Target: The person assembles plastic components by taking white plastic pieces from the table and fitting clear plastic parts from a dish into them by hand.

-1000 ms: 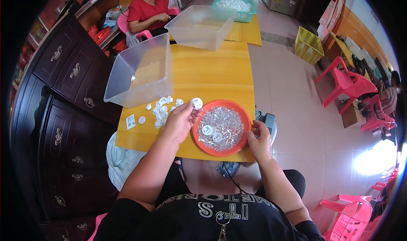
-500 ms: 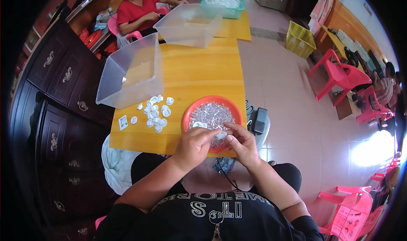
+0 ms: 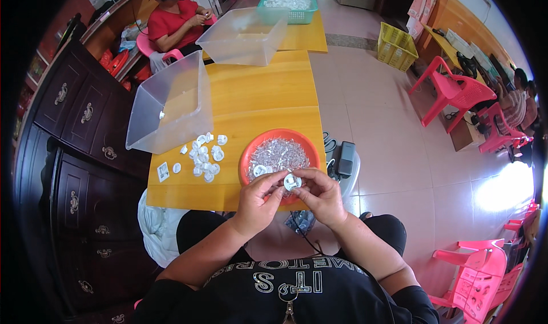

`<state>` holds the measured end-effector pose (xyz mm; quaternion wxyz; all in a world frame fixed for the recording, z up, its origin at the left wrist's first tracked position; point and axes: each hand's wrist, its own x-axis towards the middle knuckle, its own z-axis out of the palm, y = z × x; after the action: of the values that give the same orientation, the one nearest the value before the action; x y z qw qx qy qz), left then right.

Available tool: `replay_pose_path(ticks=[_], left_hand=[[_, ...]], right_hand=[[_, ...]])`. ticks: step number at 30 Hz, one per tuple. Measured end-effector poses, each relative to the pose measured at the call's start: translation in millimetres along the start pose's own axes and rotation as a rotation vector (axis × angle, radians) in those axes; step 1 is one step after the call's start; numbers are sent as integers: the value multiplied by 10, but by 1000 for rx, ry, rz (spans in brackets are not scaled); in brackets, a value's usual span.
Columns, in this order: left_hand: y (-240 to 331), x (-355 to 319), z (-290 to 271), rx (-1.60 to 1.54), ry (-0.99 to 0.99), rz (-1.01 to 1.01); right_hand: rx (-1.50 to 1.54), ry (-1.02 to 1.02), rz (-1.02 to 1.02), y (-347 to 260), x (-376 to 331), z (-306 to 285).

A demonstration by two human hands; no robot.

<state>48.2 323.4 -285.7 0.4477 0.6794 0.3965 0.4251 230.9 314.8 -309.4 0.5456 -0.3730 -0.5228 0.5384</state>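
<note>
A white piece (image 3: 293,182) sits between left hand (image 3: 258,203) and right hand (image 3: 324,197), near the orange tray (image 3: 244,161). Both pinch it, fingers barely parted.

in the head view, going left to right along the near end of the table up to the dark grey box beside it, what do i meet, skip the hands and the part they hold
White square card → small white disc → cluster of white parts → orange plate → dark grey box
</note>
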Motion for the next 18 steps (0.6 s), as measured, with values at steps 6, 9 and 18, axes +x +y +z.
replay_pose_path(ticks=[6,9,18], left_hand=[[17,2,-2,-5,8,22],[5,5,-9,35,7,44],[-41,75,-78,-14,16,-139]], right_hand=[[-99,6,-152,-46,15,35],[-253,-5,-232,-113,19,31],[-310,-33,-190,-42,-32,74]])
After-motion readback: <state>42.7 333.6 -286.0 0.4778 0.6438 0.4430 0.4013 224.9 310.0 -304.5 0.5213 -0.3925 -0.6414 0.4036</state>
